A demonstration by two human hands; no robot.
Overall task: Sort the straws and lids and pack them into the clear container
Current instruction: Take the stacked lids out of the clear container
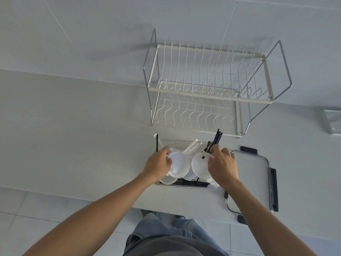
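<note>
1. Clear container [186,143]: rectangular, long axis running left to right, set on the countertop [83,135] just in front of the dish rack [208,85], near the counter's front edge.
2. Black straws [216,138]: a bundle at the container's far right corner, standing tilted, tips pointing up and away toward the rack. More black straws lie flat along the container's near wall, parallel to its long axis.
3. White straws [191,147]: lying slantwise in the container's far half.
4. Lids [178,164]: round, translucent white, several overlapping inside the container; the right one shows a small dark hole.
5. Left hand [158,163]: fingers curled round the rim of the left lid.
6. Right hand [223,165]: fingertips pinching the rim of the right lid.
7. Container cover [251,180]: flat, dark clips at the edges, lying right of the container.
8. Surroundings: pale countertop, white wall behind the rack, tiled floor below the counter edge.
</note>
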